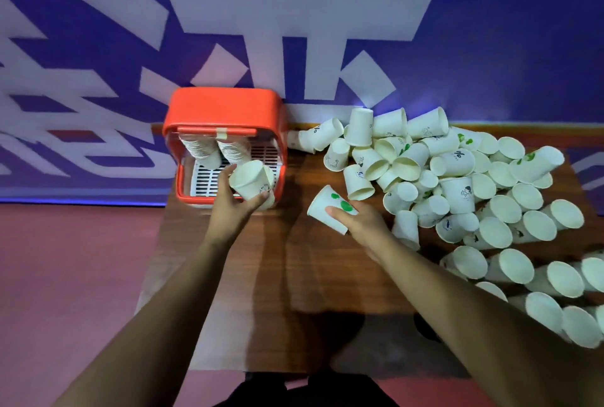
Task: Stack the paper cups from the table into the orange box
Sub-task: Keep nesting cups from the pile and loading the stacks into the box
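A: Looking down from the head, what do we find on the left?

B: We see the box [179, 184] at the table's far left corner, its lid [225, 102] swung up and back. Inside, two stacks [199, 149] of nested cups lean side by side at the rear, above a white slotted grate [204, 179].

A: And our left hand?

B: Our left hand [233, 202] reaches over the box's near right part, thumb and fingers curled round a cup [249, 178]. That cup is tilted, its mouth toward us and to the left, just in front of the right-hand stack. Something white shows behind it. We cannot tell whether that is a second cup nested on.

A: The right hand?

B: Our right hand [362, 222] is over the table [294, 282], between the box and the pile, well apart from the left. It grips a green cup [328, 207], white with green blotches, held on a slant with fingers wrapped across its side.

A: Where are the remaining cups?

B: We see the pile [457, 178] covering the table's right half and running out of frame. The cups are tumbled over one another, most on their sides with open mouths facing us. A few carry small dark or green prints.

A: Anything around the table?

B: Behind it we see a purple wall [490, 30] with large white shapes, and a reddish floor [65, 276] to the left.
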